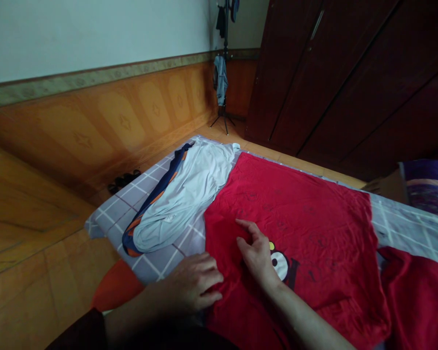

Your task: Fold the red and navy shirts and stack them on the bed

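Left hand (pixel 191 284) rests flat on the near edge of a red T-shirt (pixel 295 204), right hand (pixel 257 255) apart from it, fingers loosely spread on the cloth, neither gripping. Beyond, a pale garment (pixel 182 194) lies on a checked bedsheet (pixel 122 216), a dark wardrobe (pixel 314 82) farther off.

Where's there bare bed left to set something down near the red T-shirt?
Plaid sheet shows right of the red T-shirt, above the second red cloth; a smaller patch lies between the pale garment and the left hand. Crowded where the two reds meet, and around the right hand.
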{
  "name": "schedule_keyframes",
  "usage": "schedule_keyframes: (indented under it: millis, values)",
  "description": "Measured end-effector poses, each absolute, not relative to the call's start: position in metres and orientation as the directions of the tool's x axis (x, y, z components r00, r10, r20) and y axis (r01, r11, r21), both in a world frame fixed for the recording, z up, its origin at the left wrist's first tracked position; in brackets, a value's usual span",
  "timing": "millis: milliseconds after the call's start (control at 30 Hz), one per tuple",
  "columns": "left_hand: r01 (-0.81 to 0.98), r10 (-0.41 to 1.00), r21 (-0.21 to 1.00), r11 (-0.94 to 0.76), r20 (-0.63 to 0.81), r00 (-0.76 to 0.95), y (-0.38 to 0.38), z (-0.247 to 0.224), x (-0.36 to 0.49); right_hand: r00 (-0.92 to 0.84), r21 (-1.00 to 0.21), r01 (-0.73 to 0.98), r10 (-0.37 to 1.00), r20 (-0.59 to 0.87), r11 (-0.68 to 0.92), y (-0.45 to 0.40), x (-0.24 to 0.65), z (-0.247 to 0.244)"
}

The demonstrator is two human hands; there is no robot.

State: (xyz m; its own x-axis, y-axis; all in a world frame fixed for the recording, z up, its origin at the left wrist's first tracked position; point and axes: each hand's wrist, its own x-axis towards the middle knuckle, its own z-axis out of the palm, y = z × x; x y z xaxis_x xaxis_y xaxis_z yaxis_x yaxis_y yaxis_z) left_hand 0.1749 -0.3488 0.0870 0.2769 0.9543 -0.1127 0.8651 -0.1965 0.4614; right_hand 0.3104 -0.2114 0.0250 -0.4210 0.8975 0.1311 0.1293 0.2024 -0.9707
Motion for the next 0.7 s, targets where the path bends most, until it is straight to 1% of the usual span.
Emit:
schedule_keyframes:
  millis: [100, 233, 400, 500, 567, 700]
  values:
    - [0.884, 0.92, 0.401, -0.24, -0.197, 0.339, -0.355, 0.089, 0.174, -0.406, -0.963, 0.136, 0.9, 0.16, 0.232, -0.209, 0.311, 0.024]
    - [0.876, 0.905, 0.411, -0.254, -0.219, 0.365, -0.361, 0.09, 0.168, -0.396, -0.959, 0.133, 0.9, 0.179, 0.25, -0.207, 0.31, 0.023]
    - [0.885, 0.941, 0.419, -0.203, -0.167, 0.295, -0.364, 0.077, 0.177, -0.416, -0.954, 0.12, 0.887, 0.202, 0.274, -0.211, 0.309, 0.025]
    - [0.907, 0.96, 0.375, -0.192, -0.119, 0.252, -0.362, 0.072, 0.185, -0.428, -0.95, 0.122, 0.879, 0.212, 0.289, -0.212, 0.309, 0.026]
    - [0.912, 0.958, 0.369, -0.181, -0.144, 0.248, -0.362, 0.074, 0.186, -0.43, -0.946, 0.121, 0.874, 0.225, 0.302, -0.212, 0.31, 0.025]
    - [0.906, 0.941, 0.404, -0.129, -0.238, 0.24, -0.368, 0.089, 0.176, -0.466, -0.932, 0.121, 0.849, 0.25, 0.341, -0.214, 0.31, 0.024]
